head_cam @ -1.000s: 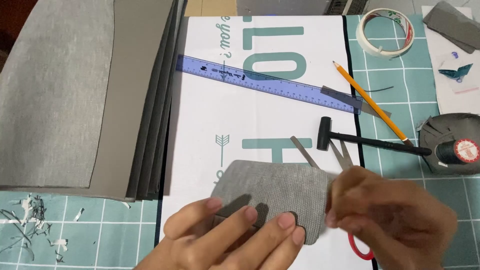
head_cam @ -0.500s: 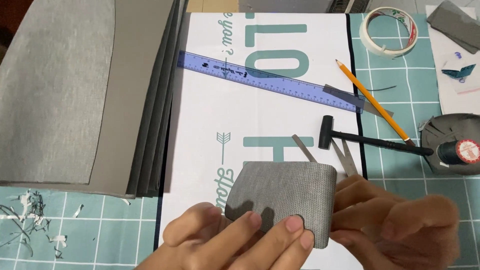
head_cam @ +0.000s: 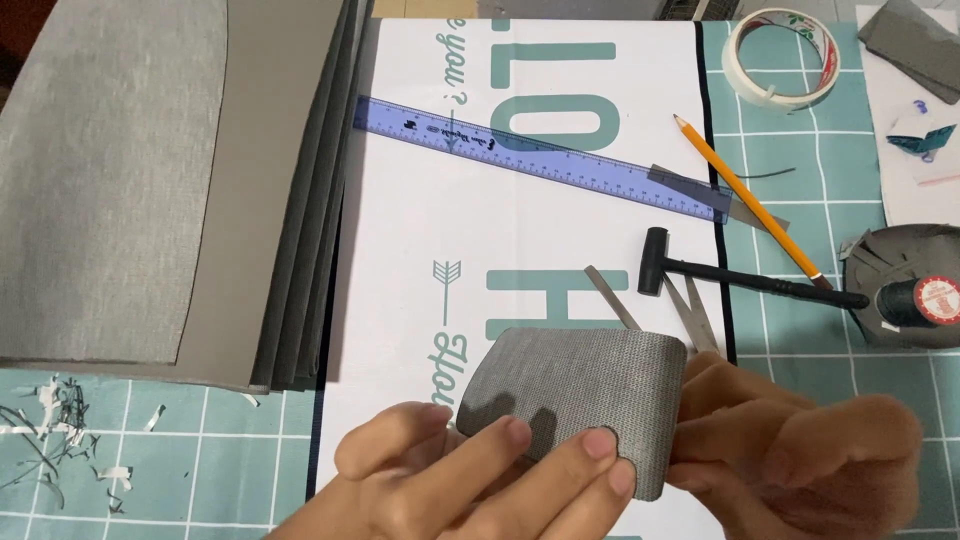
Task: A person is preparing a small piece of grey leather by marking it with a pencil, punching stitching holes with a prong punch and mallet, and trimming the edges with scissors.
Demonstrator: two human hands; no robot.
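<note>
While our left hand (head_cam: 480, 470) pinches the grey patch (head_cam: 585, 405) low over the white sheet (head_cam: 440, 230), our right hand (head_cam: 800, 450) grips its edge; firm, even holds keep it flat.

Two bare hands occupy the near edge of the view. The left hand (head_cam: 470, 480) appears at near centre; the right hand (head_cam: 800, 460) appears at near right.

Left hand: three fingers (head_cam: 600, 470) are visible in full length, plus part of the back of the hand. The nails are short, rounded and unpainted. No ring, glove or bandage is present.

Right hand: the outline is motion-blurred. Knuckles and the back of the hand are visible; individual nails cannot be made out. No ring or glove shows.

The lower frame edge cuts off both hands near the wrist. No sleeve, cuff, watch or bracelet enters the view.
</note>
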